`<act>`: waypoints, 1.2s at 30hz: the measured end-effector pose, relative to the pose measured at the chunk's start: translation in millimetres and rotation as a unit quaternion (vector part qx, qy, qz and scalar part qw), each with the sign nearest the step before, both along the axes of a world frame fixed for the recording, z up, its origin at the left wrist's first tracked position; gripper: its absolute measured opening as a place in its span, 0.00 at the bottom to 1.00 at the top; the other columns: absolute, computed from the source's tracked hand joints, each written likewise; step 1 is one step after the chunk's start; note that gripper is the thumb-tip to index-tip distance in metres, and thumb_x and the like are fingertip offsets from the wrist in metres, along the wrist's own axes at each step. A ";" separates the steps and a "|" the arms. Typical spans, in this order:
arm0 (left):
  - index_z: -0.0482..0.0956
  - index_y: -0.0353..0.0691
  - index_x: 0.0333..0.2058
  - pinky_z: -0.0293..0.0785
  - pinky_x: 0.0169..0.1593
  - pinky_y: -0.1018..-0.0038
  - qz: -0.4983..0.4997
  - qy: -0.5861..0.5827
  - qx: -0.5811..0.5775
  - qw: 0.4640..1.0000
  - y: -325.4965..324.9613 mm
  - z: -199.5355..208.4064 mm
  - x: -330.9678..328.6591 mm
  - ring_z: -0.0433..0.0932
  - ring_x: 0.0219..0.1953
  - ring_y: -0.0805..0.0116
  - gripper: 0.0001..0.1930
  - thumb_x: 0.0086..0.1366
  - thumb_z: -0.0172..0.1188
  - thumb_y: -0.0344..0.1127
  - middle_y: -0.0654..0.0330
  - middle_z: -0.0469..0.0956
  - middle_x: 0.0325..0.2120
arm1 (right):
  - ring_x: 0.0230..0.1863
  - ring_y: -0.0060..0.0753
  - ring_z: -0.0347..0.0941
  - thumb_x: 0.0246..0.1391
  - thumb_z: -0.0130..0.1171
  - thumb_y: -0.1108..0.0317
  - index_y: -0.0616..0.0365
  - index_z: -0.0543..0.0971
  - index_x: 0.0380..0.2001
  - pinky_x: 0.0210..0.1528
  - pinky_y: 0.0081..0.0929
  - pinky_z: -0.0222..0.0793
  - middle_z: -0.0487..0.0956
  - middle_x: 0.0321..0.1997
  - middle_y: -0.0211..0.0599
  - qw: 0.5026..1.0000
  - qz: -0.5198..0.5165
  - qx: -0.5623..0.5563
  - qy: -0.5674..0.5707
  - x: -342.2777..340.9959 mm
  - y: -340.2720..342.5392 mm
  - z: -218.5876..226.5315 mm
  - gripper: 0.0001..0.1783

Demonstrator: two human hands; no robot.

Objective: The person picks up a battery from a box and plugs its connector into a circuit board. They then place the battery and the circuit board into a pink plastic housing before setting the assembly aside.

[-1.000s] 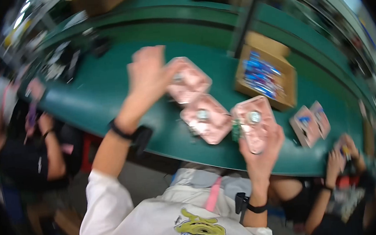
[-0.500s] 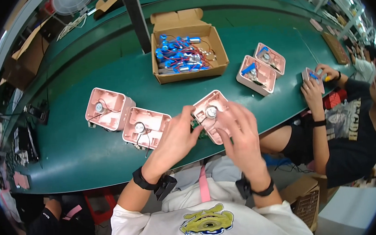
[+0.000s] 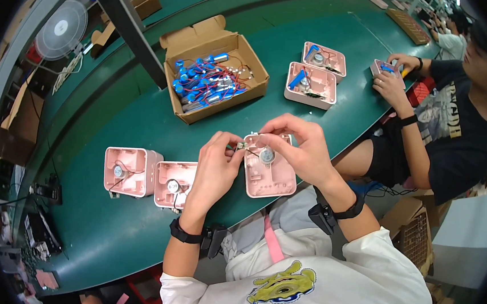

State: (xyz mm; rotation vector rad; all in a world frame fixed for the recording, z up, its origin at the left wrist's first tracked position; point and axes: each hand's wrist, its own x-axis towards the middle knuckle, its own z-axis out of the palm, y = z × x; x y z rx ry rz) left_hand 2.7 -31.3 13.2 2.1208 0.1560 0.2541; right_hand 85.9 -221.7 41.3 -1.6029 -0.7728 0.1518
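A pink plastic housing (image 3: 271, 185) lies open side up near the table's front edge, with a round silver speaker (image 3: 266, 155) and a dark wire inside. At its upper left corner my left hand (image 3: 213, 166) pinches a small circuit board (image 3: 242, 146) between thumb and fingertips. My right hand (image 3: 303, 150) reaches over the housing's right side, its thumb and index finger closed at the far rim; whatever they grip there is hidden. Two similar pink housings, a left one (image 3: 128, 175) and a nearer one (image 3: 168, 178) partly covered by my left hand, hold speakers too.
Beyond my hands stands an open cardboard box (image 3: 229, 110) of blue cylindrical cells with red wires. Two pink housings (image 3: 312, 89) with blue cells sit right of it. A co-worker's hands (image 3: 390, 86) handle another housing at the right. A metal post (image 3: 131, 38) rises behind the box.
The housing has turned so its sides run nearly straight toward me. My left hand now pinches the circuit board beside it, and my right fingers have gone to the far rim. The view has shifted.
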 end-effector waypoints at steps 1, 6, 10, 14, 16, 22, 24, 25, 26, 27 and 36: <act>0.80 0.27 0.44 0.82 0.42 0.71 -0.001 0.000 -0.003 1.000 0.0 0.9 -1.2 0.85 0.37 0.63 0.09 0.67 0.67 0.23 0.51 0.82 0.40 | 0.41 0.25 0.84 0.62 0.67 0.77 0.66 0.84 0.38 0.49 0.27 0.79 0.86 0.37 0.36 0.999 0.008 0.028 0.036 0.6 0.4 -1.5 0.04; 0.81 0.28 0.44 0.82 0.41 0.72 -0.001 -0.010 -0.027 1.000 2.9 -2.6 -3.1 0.85 0.37 0.65 0.09 0.67 0.67 0.24 0.53 0.82 0.39 | 0.41 0.26 0.84 0.63 0.67 0.76 0.70 0.82 0.41 0.47 0.26 0.79 0.86 0.38 0.36 0.984 0.045 0.093 0.146 3.1 -0.2 -0.6 0.07; 0.81 0.28 0.44 0.81 0.40 0.73 0.009 -0.019 -0.043 0.999 4.3 -6.8 -5.6 0.84 0.36 0.66 0.09 0.67 0.67 0.24 0.54 0.81 0.39 | 0.40 0.28 0.84 0.61 0.68 0.77 0.67 0.83 0.38 0.44 0.26 0.79 0.86 0.38 0.39 0.984 0.044 0.092 0.144 -1.0 0.9 -1.1 0.05; 0.82 0.27 0.43 0.80 0.40 0.74 0.013 -0.023 -0.055 0.998 7.3 -9.2 -5.0 0.83 0.35 0.68 0.08 0.68 0.67 0.25 0.56 0.80 0.38 | 0.38 0.31 0.82 0.55 0.70 0.79 0.62 0.83 0.35 0.47 0.34 0.78 0.84 0.37 0.37 0.978 -0.037 -0.057 -0.196 -4.3 2.3 -0.7 0.05; 0.82 0.27 0.43 0.80 0.40 0.74 0.012 -0.025 -0.062 0.998 7.1 -10.7 -4.3 0.83 0.35 0.69 0.08 0.68 0.67 0.25 0.56 0.80 0.38 | 0.37 0.32 0.81 0.53 0.70 0.78 0.61 0.83 0.34 0.49 0.37 0.76 0.83 0.36 0.36 0.953 -0.044 -0.087 -0.289 -1.8 5.5 -12.5 0.06; 0.83 0.27 0.43 0.80 0.40 0.71 0.017 -0.040 -0.077 0.996 7.7 -19.3 -2.9 0.82 0.34 0.64 0.09 0.68 0.66 0.27 0.53 0.80 0.36 | 0.36 0.33 0.78 0.46 0.72 0.76 0.58 0.83 0.32 0.55 0.46 0.68 0.79 0.34 0.30 0.860 -0.056 -0.150 -0.485 5.8 14.4 -39.9 0.09; 0.83 0.27 0.42 0.79 0.41 0.68 0.018 -0.050 -0.079 0.995 7.1 -20.2 -3.1 0.83 0.33 0.61 0.09 0.67 0.66 0.28 0.51 0.80 0.36 | 0.36 0.33 0.77 0.46 0.72 0.76 0.58 0.83 0.32 0.54 0.45 0.67 0.79 0.34 0.30 0.856 -0.051 -0.153 -0.491 6.1 14.6 -42.4 0.09; 0.83 0.27 0.43 0.79 0.40 0.68 0.014 -0.050 -0.074 0.996 6.7 -19.1 -3.4 0.82 0.33 0.61 0.09 0.67 0.66 0.28 0.51 0.80 0.36 | 0.36 0.32 0.77 0.46 0.72 0.76 0.58 0.83 0.32 0.52 0.44 0.67 0.79 0.34 0.30 0.852 -0.049 -0.155 -0.497 6.4 14.5 -43.6 0.09; 0.83 0.27 0.43 0.79 0.40 0.68 0.010 -0.051 -0.070 0.996 6.3 -17.6 -3.8 0.82 0.33 0.61 0.10 0.67 0.66 0.28 0.52 0.80 0.36 | 0.36 0.32 0.77 0.46 0.72 0.76 0.58 0.83 0.32 0.51 0.43 0.66 0.79 0.34 0.30 0.848 -0.047 -0.158 -0.504 6.7 14.4 -44.6 0.08; 0.83 0.27 0.43 0.78 0.40 0.68 0.006 -0.051 -0.066 0.997 6.1 -16.2 -4.2 0.81 0.33 0.61 0.10 0.67 0.66 0.28 0.52 0.80 0.36 | 0.36 0.32 0.77 0.46 0.72 0.76 0.58 0.83 0.32 0.51 0.43 0.66 0.79 0.34 0.30 0.848 -0.045 -0.159 -0.504 7.1 14.4 -45.4 0.08; 0.84 0.27 0.43 0.78 0.40 0.66 -0.005 -0.050 -0.051 0.997 6.9 -11.7 -7.1 0.81 0.32 0.59 0.10 0.67 0.65 0.28 0.51 0.81 0.37 | 0.35 0.31 0.77 0.48 0.71 0.75 0.57 0.83 0.32 0.48 0.42 0.65 0.79 0.34 0.29 0.839 -0.036 -0.170 -0.516 7.9 15.7 -47.3 0.08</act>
